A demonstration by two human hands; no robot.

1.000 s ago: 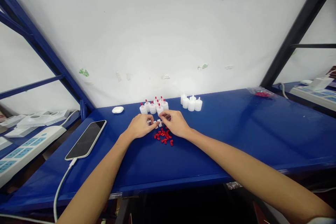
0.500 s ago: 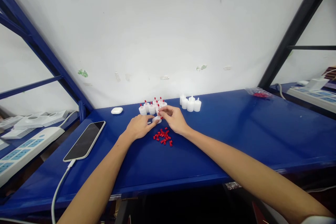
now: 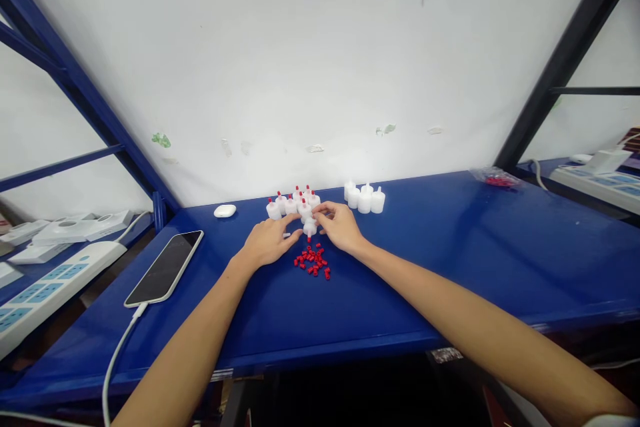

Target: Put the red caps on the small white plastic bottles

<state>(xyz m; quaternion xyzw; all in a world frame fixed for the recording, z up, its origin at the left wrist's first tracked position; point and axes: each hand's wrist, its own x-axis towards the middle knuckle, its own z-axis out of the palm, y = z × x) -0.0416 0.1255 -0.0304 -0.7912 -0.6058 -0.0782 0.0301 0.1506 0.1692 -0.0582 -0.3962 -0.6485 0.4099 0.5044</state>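
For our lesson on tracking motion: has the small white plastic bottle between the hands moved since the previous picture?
Yes, the bottle has shifted right against the loose red plastic caps, its red tip now pointing towards them.

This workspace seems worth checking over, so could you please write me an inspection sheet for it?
Surface: blue table, glossy.
Job's things: red-tipped bottles grouped upright; bare-tipped bottles to their right; loose red caps scattered in front.
Clutter: phone, small white case, clear bag with red pieces.
Grippers: left hand and right hand at either side of one bottle, its red tip towards the person; contact unclear.
Cables: white cable plugged into the phone.
Surroundings: white wall, marked; power strip at left.
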